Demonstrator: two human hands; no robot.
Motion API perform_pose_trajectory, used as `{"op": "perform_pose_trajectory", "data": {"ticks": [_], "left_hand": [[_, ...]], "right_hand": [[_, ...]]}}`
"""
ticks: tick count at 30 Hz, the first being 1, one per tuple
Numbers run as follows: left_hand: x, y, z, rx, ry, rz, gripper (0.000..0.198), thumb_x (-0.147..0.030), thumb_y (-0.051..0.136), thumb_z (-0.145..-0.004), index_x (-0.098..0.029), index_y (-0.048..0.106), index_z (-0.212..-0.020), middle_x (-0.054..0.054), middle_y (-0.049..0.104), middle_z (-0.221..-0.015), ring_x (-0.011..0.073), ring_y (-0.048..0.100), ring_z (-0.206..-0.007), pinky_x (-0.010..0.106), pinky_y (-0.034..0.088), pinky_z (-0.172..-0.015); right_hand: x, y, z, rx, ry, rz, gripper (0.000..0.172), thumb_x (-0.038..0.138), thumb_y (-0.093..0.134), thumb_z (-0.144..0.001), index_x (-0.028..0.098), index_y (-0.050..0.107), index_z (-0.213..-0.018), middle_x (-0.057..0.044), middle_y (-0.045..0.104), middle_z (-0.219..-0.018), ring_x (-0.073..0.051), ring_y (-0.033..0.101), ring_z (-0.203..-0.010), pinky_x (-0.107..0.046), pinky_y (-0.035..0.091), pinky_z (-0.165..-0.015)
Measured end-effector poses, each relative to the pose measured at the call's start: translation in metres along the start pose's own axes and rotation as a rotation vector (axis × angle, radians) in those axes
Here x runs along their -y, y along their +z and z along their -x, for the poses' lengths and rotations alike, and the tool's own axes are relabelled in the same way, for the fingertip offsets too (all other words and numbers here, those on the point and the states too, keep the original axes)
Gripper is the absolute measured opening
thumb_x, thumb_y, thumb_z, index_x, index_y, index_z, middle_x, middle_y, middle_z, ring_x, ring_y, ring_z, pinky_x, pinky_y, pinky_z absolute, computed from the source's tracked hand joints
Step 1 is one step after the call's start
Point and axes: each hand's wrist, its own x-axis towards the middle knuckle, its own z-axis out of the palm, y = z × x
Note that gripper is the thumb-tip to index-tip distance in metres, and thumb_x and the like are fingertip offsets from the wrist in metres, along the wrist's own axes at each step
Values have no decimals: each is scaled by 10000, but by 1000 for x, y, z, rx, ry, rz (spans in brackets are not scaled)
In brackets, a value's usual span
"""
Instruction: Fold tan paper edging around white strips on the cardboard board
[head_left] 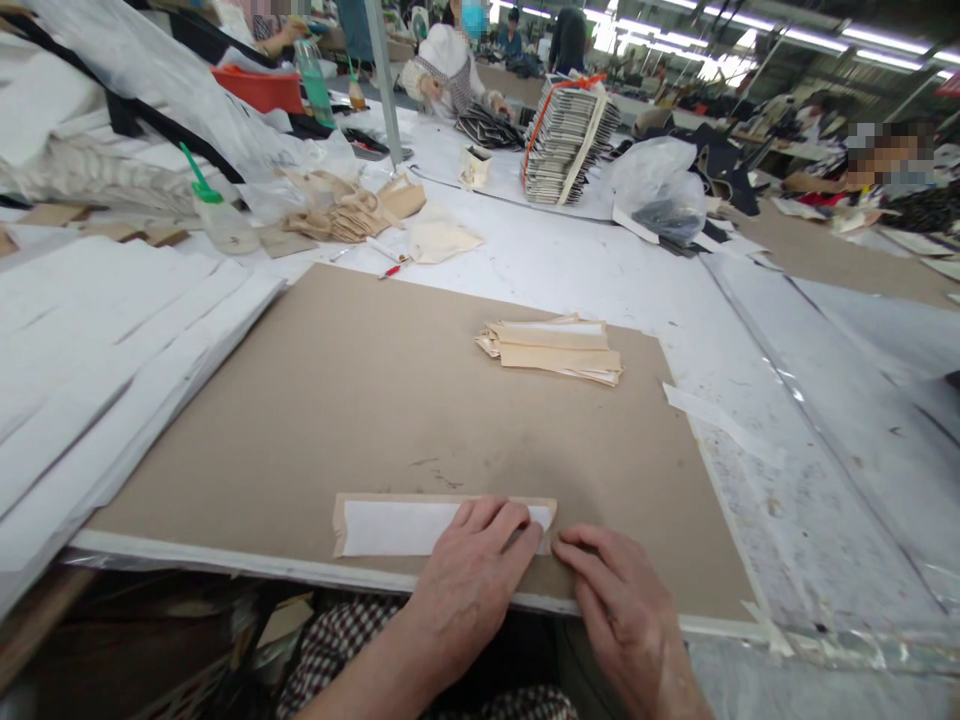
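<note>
A long tan strip with a white backing lies near the front edge of a brown board; its kind of material is hard to tell. My left hand rests over its right half, fingers bent and close together, holding it down. At the strip's right end, my right hand has thumb and fingers closed in a pinch at the corner; the fingertips partly hide what is between them. Farther back on the board is a loose pile of similar tan strips.
White sheets are stacked at the left. Behind the board stand a green-capped glue bottle, tan pieces, a red-handled tool, a tied bundle and a plastic bag. A person works across the table.
</note>
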Motion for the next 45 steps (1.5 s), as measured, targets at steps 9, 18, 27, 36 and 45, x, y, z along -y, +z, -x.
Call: {"op": "perform_pose_trajectory", "data": {"ticks": [9,18,27,36,45], "left_hand": [[0,0,-1,-32,12,-5,364,-208,484,-966,-203,471,-1329,65,554,-1166,247,470,-1036,407,453,-909],[1,1,-2,-22,4,8,401,-176,488,-956,-206,450,-1354,64,553,-1155,252,468,-1016,417,449,-889],[1,1,0,-18,9,16,336,-180,498,-954,-199,493,-1289,66,551,-1150,254,463,-1028,422,444,-911],[0,0,1,-7,6,38,288,-190,482,-962,-190,508,-1248,65,537,-1166,257,447,-1040,433,436,-930],[1,-3,-1,-7,13,58,299,-192,462,-968,-197,499,-1264,65,539,-1158,253,442,-1038,430,440,-920]], "right_hand": [[-3,6,-3,-41,-40,114,343,62,471,-925,169,607,-1222,-100,626,-1132,-195,578,-1017,-325,490,-862],[-5,6,-11,1,-90,229,302,85,446,-925,144,614,-1169,-90,641,-1035,-205,566,-931,-330,450,-836],[-9,4,-13,52,-126,299,313,110,451,-917,153,601,-1188,-80,640,-1020,-204,555,-923,-321,421,-848],[-6,1,-18,70,-96,263,304,93,427,-917,149,632,-1134,-82,635,-996,-216,548,-907,-343,434,-810],[-15,-3,-9,36,-20,-66,301,31,462,-913,185,616,-1121,-86,587,-1116,-174,551,-1024,-310,493,-850]]}}
